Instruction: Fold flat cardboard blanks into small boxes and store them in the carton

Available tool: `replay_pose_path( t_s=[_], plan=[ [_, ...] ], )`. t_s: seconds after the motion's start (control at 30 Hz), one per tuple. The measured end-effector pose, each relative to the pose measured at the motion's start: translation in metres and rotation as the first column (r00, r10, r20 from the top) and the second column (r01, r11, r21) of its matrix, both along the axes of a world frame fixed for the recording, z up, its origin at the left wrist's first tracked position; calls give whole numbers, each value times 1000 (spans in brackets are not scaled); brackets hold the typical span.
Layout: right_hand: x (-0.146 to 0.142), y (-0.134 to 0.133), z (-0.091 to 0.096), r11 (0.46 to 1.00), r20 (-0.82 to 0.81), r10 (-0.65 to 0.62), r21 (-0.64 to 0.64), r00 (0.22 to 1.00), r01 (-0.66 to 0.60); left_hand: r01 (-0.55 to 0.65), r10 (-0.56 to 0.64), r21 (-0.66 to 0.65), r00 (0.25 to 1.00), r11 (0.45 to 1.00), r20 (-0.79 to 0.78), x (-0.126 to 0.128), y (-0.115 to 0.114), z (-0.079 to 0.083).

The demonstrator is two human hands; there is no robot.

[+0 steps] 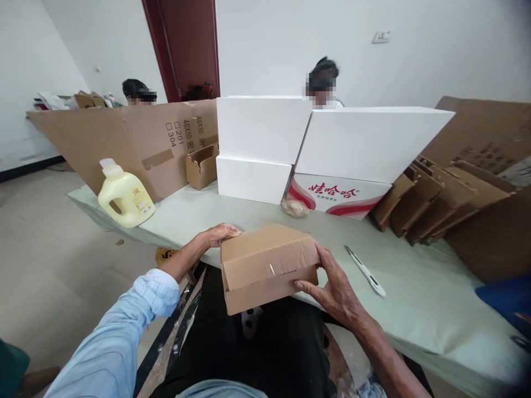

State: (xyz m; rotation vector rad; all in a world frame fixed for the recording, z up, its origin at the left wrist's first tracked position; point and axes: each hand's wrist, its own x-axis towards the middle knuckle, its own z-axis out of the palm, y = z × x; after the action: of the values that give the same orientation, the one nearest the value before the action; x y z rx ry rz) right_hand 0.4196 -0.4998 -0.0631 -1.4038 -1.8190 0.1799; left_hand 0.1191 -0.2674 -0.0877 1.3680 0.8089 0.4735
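Observation:
A brown cardboard box [265, 249] is held in front of me, over my lap and the table's near edge. Its lid flap rests over the front wall, and a shiny strip shows on it. My left hand [222, 234] grips the box's far left side, with most fingers hidden behind it. At the right end, my right hand [334, 284] clasps the box, thumb on the front wall and fingers on the top corner. On the table to the right of it lies a white utility knife [365, 271]. A small clear plastic-wrapped item [295, 208] sits beyond the box.
White boxes [259, 130] and a red-and-white printed carton [340, 196] stack up across the table [423, 276]. A yellow jug [124, 193] stands left, before a large cardboard panel [166, 143]. Folded cardboard pieces [435, 199] lean at right. Two people sit beyond.

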Motion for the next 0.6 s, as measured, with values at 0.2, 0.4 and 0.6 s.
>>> replay_pose_path(
  t_s=[0.2, 0.4, 0.6],
  plan=[
    [-19, 10, -10, 989, -145, -141, -55, 979, 135, -332, 330, 153, 943, 931, 40, 18, -12, -34],
    [-34, 33, 6, 984, -208, -166, -93, 964, 150, -562, 489, 293, 824, 774, 287, -38, -53, -12],
    [-45, 52, 15, 981, -246, -179, -118, 953, 154, -242, 129, 725, 969, 644, 210, -72, -125, -8]
  ],
)
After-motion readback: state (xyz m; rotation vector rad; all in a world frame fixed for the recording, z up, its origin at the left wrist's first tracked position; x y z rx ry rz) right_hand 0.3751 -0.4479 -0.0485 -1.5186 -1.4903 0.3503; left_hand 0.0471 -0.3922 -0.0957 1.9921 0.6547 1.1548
